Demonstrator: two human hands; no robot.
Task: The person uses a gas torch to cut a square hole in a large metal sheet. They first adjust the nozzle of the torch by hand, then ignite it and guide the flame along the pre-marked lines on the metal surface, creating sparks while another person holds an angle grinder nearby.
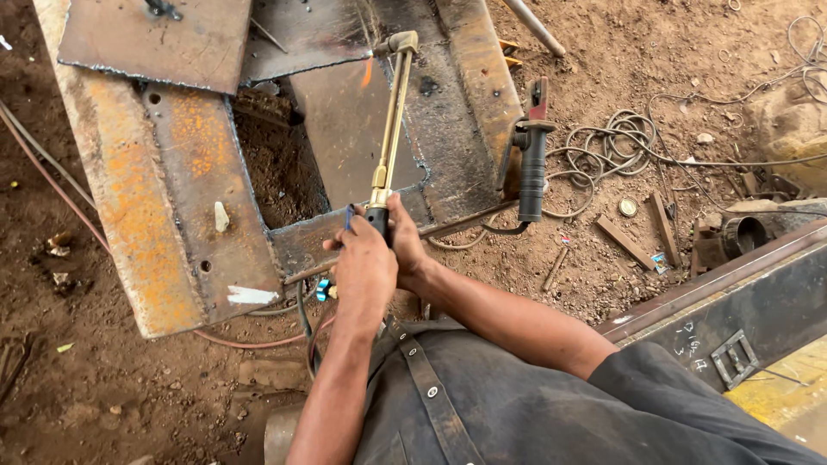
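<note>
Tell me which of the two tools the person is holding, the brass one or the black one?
The brass cutting torch; both hands grip it. The black-handled clamp lies untouched.

The left hand (366, 267) hides the cutting torch (389, 129) handle and valves.

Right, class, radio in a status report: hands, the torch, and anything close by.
Both hands, left and right, gripping the brass cutting torch at its handle. Torch tip over the rusty steel plate. Black clamp tool standing on the plate's right edge, clear of the torch.
</note>
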